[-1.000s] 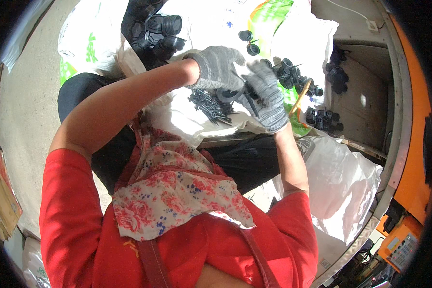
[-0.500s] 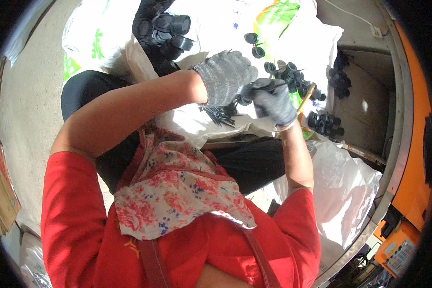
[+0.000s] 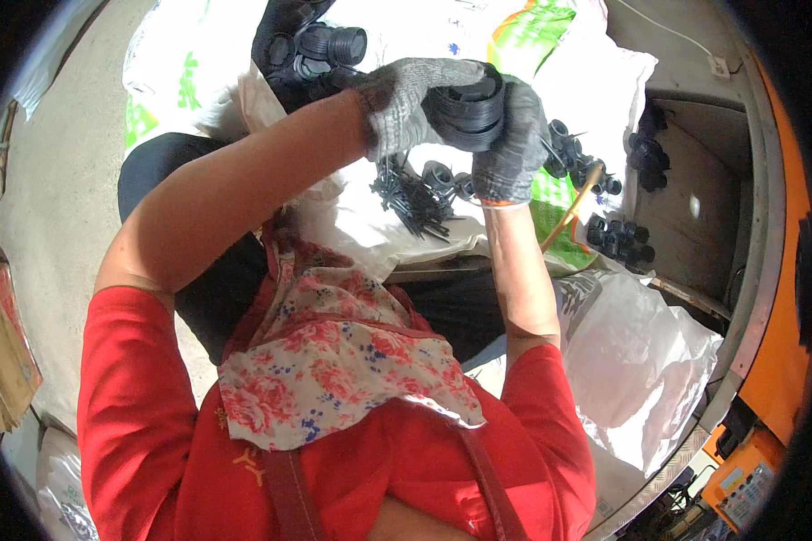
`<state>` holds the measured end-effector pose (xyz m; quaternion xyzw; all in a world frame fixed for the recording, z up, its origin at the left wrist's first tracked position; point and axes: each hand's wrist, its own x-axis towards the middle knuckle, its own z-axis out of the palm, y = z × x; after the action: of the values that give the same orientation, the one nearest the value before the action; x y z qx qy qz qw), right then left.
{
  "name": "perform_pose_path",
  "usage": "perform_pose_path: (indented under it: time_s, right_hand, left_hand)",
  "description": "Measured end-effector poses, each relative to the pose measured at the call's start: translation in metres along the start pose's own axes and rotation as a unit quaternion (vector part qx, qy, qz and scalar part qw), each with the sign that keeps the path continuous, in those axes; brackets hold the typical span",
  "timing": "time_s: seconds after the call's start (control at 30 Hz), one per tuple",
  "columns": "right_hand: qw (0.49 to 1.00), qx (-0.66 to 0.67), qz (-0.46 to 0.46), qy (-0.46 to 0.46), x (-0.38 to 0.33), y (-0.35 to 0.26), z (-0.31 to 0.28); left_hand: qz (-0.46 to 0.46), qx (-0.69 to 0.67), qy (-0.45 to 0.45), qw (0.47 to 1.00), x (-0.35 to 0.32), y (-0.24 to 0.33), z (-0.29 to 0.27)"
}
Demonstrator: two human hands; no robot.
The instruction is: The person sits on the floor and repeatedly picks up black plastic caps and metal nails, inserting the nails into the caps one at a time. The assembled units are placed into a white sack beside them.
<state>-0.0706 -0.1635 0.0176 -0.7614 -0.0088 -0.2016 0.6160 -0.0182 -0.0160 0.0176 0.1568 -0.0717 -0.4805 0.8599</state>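
Observation:
Between my hands is a round, black ribbed plastic piece (image 3: 467, 117) with ring-like ridges around its side. My left hand (image 3: 401, 99), in a grey knit glove, is closed on its left side. From the right, my gloved right hand (image 3: 517, 144) grips the same piece, its fingers partly hidden behind it. Just below them lies a pile of thin black plastic sprigs (image 3: 415, 203) on the white sack (image 3: 361, 230), beside a small black ring-shaped part (image 3: 438, 176). To the right sit more small black parts (image 3: 564, 149).
More round black ribbed pieces (image 3: 334, 43) are heaped at the upper left. A yellow stick-like handle (image 3: 573, 206) leans near the sack's green patch. Small black parts (image 3: 618, 236) sit at the grey bin's edge (image 3: 695, 189). A clear plastic bag (image 3: 645, 361) lies lower right.
Both hands have moved up, and the right also slightly left. The larger ribbed piece now shows between them, where a smaller black part showed before. The sprig pile is more exposed.

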Motion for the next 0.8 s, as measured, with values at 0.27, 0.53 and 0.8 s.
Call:
perform_pose_path:
  time_s: [0.27,0.53,0.8]
  right_hand:
    - [0.967,-0.243,-0.040,-0.060,0.006,0.036,0.010]
    - [0.952,-0.301,0.036,0.039,0.022,0.152,-0.033]
    - [0.654,-0.561,0.293,-0.414,-0.072,0.175,-0.095]
  left_hand:
    - [0.097,0.837,0.195,0.503,-0.014,0.014,0.035]
    - [0.254,0.931,0.175,0.196,-0.008,0.027,0.000]
    - [0.325,0.858,0.234,0.320,-0.009,0.034,-0.023]
